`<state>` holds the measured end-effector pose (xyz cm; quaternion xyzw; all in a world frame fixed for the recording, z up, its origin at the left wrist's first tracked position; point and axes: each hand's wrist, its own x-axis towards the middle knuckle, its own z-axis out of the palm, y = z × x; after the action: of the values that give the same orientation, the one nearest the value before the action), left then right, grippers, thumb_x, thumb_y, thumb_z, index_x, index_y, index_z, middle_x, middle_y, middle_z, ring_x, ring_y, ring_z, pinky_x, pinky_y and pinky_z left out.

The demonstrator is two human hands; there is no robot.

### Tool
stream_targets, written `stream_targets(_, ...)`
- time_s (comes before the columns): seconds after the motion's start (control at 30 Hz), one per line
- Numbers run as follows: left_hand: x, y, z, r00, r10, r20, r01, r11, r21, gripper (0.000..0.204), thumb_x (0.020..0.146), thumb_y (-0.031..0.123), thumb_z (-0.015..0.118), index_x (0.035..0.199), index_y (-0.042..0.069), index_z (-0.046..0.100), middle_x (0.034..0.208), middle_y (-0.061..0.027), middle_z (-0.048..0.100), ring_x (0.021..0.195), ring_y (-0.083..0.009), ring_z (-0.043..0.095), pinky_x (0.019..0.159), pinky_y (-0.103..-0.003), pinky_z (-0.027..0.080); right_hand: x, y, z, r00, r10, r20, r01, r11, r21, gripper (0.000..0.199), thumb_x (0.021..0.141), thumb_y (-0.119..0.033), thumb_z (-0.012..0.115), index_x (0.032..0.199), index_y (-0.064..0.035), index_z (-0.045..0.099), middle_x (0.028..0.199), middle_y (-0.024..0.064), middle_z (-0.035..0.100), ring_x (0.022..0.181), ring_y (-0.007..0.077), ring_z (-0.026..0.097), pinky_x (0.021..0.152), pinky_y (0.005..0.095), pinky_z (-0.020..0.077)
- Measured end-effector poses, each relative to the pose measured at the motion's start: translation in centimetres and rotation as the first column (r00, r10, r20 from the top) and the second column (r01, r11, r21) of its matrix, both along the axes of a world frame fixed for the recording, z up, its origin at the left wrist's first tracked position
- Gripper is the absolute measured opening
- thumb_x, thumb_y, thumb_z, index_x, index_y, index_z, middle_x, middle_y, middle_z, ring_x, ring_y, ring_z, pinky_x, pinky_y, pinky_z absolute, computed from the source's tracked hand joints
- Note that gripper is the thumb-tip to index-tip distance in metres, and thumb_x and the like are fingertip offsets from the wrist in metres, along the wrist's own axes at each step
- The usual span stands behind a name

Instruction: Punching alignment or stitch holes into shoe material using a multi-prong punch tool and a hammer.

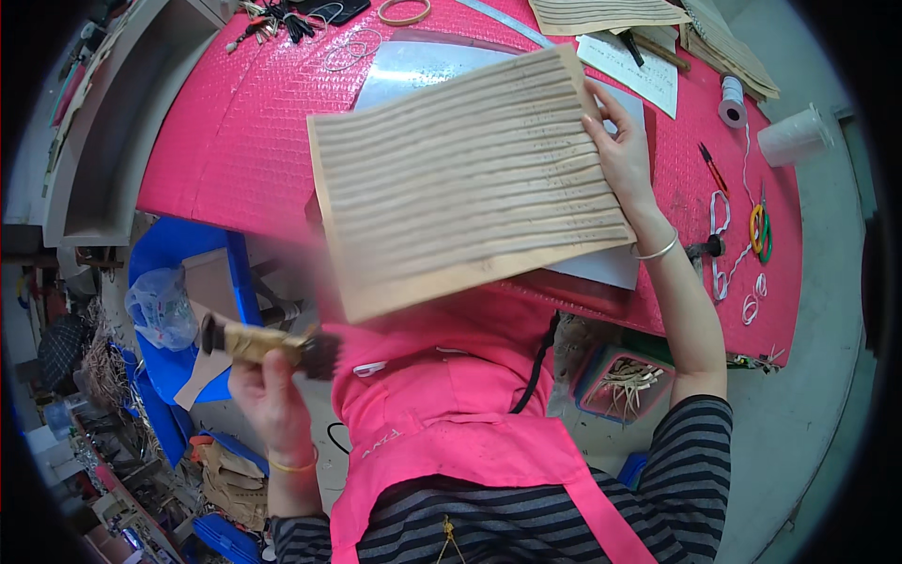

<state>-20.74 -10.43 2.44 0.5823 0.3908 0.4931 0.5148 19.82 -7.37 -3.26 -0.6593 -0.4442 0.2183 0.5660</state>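
Note:
My right hand (622, 155) grips the right edge of a tan board (470, 179) covered in rows of pale raised strips, with small marks along their right part. The board is tilted above the pink table and partly covers a shiny metal sheet (413, 68). In my left hand (272, 404), closed in front of my pink apron, is a brush (268, 344) with a tan wrapped handle and dark bristles. The bristles are smeared by motion, just below the board's lower left corner and apart from it.
On the pink-covered table (216, 141) lie scissors (759, 230), a red pen-like tool (714, 169), a thread spool (733, 101), white elastic loops and more ribbed boards (611, 13). A blue bin (155, 348) stands at left; a box of strips (625, 385) sits below the table.

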Motion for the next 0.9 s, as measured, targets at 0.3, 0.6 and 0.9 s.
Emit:
stream_targets(0.3, 18.2, 8.7, 1.2, 0.754, -0.655, -0.054, 0.655, 0.755, -0.016, 0.019, 0.079, 0.013, 0.057, 0.089, -0.003, 0.054, 0.066, -0.0041, 0.057, 0.056, -0.0077, 0.053, 0.048, -0.021, 0.041, 0.8, -14.0, 4.6, 0.713, -0.305, 0.631, 0.516, 0.838, -0.178, 0.033, 0.081, -0.013, 0.052, 0.114, -0.0085, 0.051, 0.092, 0.013, 0.048, 0.091, 0.0234, 0.046, 0.083, 0.0318, 0.0349)
stream_targets(0.6, 25.3, 11.5, -2.6, 0.381, -0.866, -0.324, 0.918, 0.396, 0.022, 0.02, 0.081, 0.017, 0.057, 0.092, 0.001, 0.056, 0.073, -0.0022, 0.06, 0.06, -0.0063, 0.054, 0.051, -0.02, 0.044, 0.2, -30.8, -2.2, 0.652, -0.218, 0.726, 0.674, 0.606, -0.423, 0.037, 0.083, -0.016, 0.049, 0.118, -0.0068, 0.044, 0.094, 0.0163, 0.048, 0.089, 0.03, 0.049, 0.079, 0.0344, 0.0381)
stream_targets(0.9, 25.3, 11.6, -4.4, 0.456, -0.797, -0.397, 0.89, 0.411, 0.197, 0.018, 0.077, 0.014, 0.061, 0.085, -0.001, 0.056, 0.066, -0.007, 0.059, 0.05, -0.0077, 0.054, 0.044, -0.021, 0.042, -2.2, -30.9, 0.3, 0.764, -0.64, -0.078, 0.588, 0.742, -0.322, 0.025, 0.087, -0.014, 0.045, 0.106, 0.0014, 0.047, 0.078, 0.0036, 0.048, 0.058, 0.0056, 0.044, 0.048, 0.0173, 0.0349)
